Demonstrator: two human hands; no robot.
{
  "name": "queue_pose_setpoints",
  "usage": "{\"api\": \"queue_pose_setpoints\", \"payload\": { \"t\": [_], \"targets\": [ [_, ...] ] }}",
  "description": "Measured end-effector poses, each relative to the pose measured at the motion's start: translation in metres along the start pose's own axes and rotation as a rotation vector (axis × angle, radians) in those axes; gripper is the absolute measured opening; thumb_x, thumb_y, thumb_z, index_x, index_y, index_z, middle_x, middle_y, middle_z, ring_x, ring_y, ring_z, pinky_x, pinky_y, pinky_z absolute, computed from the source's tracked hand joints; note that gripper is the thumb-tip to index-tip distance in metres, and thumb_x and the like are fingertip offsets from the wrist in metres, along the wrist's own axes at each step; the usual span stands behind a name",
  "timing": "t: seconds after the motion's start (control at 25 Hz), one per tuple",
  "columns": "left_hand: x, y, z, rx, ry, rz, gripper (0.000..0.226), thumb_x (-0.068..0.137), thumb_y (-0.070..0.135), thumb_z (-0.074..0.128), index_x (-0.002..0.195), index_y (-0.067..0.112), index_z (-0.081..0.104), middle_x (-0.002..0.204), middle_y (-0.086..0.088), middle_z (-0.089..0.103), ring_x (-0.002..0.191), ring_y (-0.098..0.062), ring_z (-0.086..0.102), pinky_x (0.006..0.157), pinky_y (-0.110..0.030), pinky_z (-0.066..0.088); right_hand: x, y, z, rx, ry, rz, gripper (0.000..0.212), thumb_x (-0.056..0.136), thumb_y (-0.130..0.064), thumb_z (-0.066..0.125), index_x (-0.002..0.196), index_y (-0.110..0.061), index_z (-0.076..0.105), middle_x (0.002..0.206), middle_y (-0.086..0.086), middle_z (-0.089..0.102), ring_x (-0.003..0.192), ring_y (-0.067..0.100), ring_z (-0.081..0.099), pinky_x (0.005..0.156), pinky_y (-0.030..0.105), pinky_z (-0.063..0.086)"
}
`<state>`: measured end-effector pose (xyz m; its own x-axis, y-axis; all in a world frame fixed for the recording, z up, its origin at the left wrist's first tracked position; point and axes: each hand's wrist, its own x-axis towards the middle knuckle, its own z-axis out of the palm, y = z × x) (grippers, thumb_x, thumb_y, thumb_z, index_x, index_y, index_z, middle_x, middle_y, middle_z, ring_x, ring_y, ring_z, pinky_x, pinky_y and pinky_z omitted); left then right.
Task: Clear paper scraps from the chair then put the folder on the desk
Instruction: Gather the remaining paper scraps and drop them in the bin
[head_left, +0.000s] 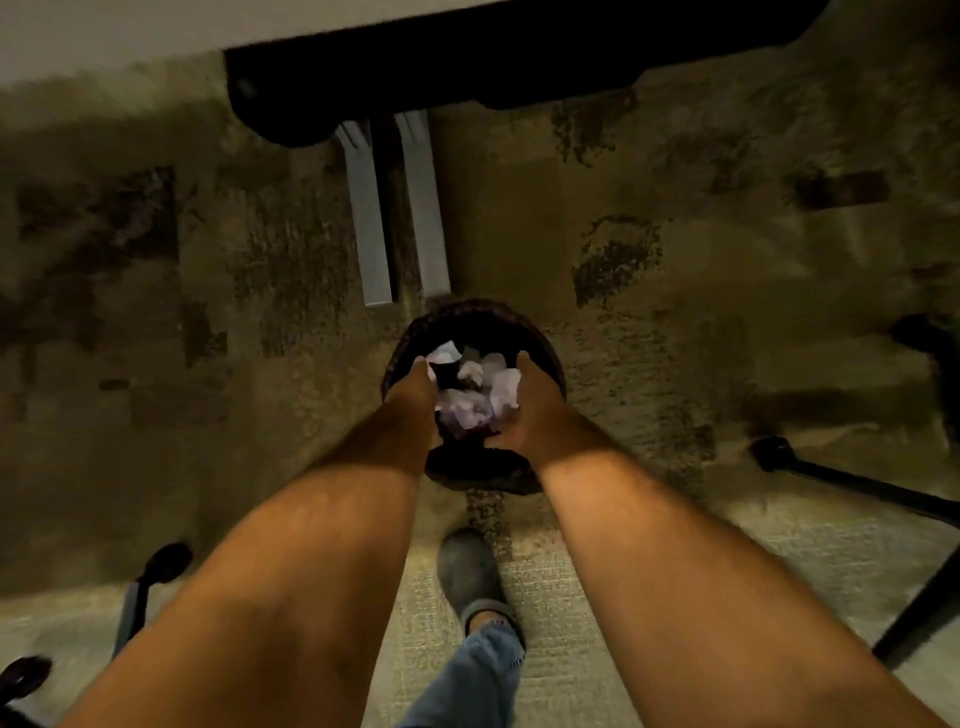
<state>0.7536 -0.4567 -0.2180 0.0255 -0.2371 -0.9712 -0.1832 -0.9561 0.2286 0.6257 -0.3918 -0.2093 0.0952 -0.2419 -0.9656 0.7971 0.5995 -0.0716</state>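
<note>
Both arms reach straight down over a dark woven waste basket (470, 318) on the carpet. My left hand (415, 392) and my right hand (535, 402) face each other above its mouth, cupped around a bundle of crumpled white paper scraps (480, 392). The scraps are pressed between the palms, directly over the basket opening. More crumpled paper shows deeper between the hands; whether it lies in the basket or in the hands is unclear. The chair seat and the folder are out of view.
A white desk edge (156, 31) runs along the top, with its dark shadow and two grey legs (397, 208) beneath. Black chair base arms with castors lie at the right (852, 480) and lower left (156, 566). My shoe (467, 571) stands just behind the basket.
</note>
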Motion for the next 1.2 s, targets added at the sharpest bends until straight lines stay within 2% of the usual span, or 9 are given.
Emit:
{"api": "queue_pose_setpoints", "payload": {
  "t": [0.12,0.2,0.28,0.4,0.48,0.6,0.72,0.96,1.2],
  "targets": [
    [-0.003,-0.002,0.005,-0.040,0.168,0.038,0.075,0.104,0.064,0.044,0.159,0.013,0.039,0.164,-0.014,0.039,0.149,-0.038,0.040,0.114,-0.051,0.038,-0.013,-0.009,-0.021,0.027,-0.007,-0.007,0.081,0.100,-0.069,0.044,0.159,-0.015,0.036,0.154,0.015,0.050,0.140,0.038,0.048,0.115,0.056,0.036],
    [-0.016,-0.001,0.015,0.005,0.219,0.111,0.076,0.101,0.063,0.050,0.156,0.011,0.044,0.156,-0.014,0.049,0.135,-0.035,0.052,0.100,-0.044,0.044,-0.026,-0.006,-0.032,0.016,0.023,-0.064,0.074,0.101,-0.064,0.050,0.155,-0.014,0.043,0.149,0.012,0.055,0.134,0.035,0.054,0.110,0.056,0.040],
    [-0.033,-0.003,0.028,0.086,0.199,0.211,0.065,0.104,0.057,0.050,0.149,0.010,0.054,0.122,-0.009,0.068,0.099,-0.023,0.061,0.081,-0.033,0.043,-0.048,-0.005,-0.039,0.032,0.061,-0.118,0.066,0.104,-0.056,0.051,0.156,-0.017,0.042,0.161,0.008,0.044,0.145,0.034,0.044,0.111,0.059,0.039],
    [-0.066,-0.006,0.053,0.195,0.139,0.326,0.032,0.106,0.047,0.054,0.117,0.022,0.071,0.083,0.012,0.056,0.074,-0.008,0.053,0.066,-0.024,0.041,-0.085,-0.010,-0.047,0.035,0.054,-0.192,0.041,0.110,-0.040,0.047,0.147,-0.024,0.048,0.159,0.004,0.045,0.145,0.029,0.044,0.109,0.053,0.042],
    [-0.094,-0.006,0.073,0.304,0.092,0.484,0.017,0.106,0.039,0.057,0.097,0.032,0.071,0.091,0.012,0.063,0.078,0.001,0.061,0.066,-0.011,0.045,-0.113,-0.015,-0.055,-0.016,0.108,-0.278,0.019,0.108,-0.036,0.051,0.119,-0.025,0.062,0.125,-0.002,0.067,0.114,0.023,0.062,0.089,0.040,0.050],
    [-0.144,-0.010,0.110,0.491,0.060,0.713,0.028,0.103,0.035,0.063,0.121,0.017,0.075,0.121,0.002,0.068,0.110,-0.007,0.064,0.092,-0.012,0.043,-0.166,-0.023,-0.079,-0.091,0.232,-0.478,0.008,0.099,-0.039,0.067,0.104,-0.035,0.069,0.101,-0.016,0.072,0.086,0.007,0.061,0.077,0.032,0.048],
    [-0.203,-0.012,0.151,0.508,0.027,0.802,0.029,0.099,0.032,0.071,0.121,0.015,0.076,0.114,0.006,0.069,0.115,-0.015,0.065,0.085,-0.005,0.043,-0.222,-0.035,-0.113,-0.177,0.281,-0.668,0.031,0.095,-0.042,0.072,0.124,-0.033,0.068,0.124,-0.008,0.070,0.105,0.013,0.065,0.083,0.028,0.052],
    [-0.317,-0.026,0.234,0.884,-0.073,1.119,0.050,0.093,0.046,0.073,0.138,0.028,0.065,0.143,-0.001,0.061,0.135,-0.017,0.053,0.113,-0.034,0.044,-0.343,-0.047,-0.227,-0.510,0.559,-1.047,0.072,0.089,-0.039,0.079,0.153,-0.027,0.048,0.150,-0.005,0.053,0.137,0.009,0.048,0.108,0.027,0.041],
    [-0.406,-0.060,0.324,1.419,-0.126,1.402,0.061,0.090,0.046,0.072,0.147,0.030,0.056,0.164,0.007,0.037,0.154,-0.016,0.029,0.123,-0.048,0.034,-0.432,-0.021,-0.347,-0.727,0.874,-1.058,0.082,0.088,-0.047,0.077,0.158,-0.031,0.037,0.162,-0.005,0.040,0.148,0.014,0.038,0.114,0.038,0.045]
  ]
}}
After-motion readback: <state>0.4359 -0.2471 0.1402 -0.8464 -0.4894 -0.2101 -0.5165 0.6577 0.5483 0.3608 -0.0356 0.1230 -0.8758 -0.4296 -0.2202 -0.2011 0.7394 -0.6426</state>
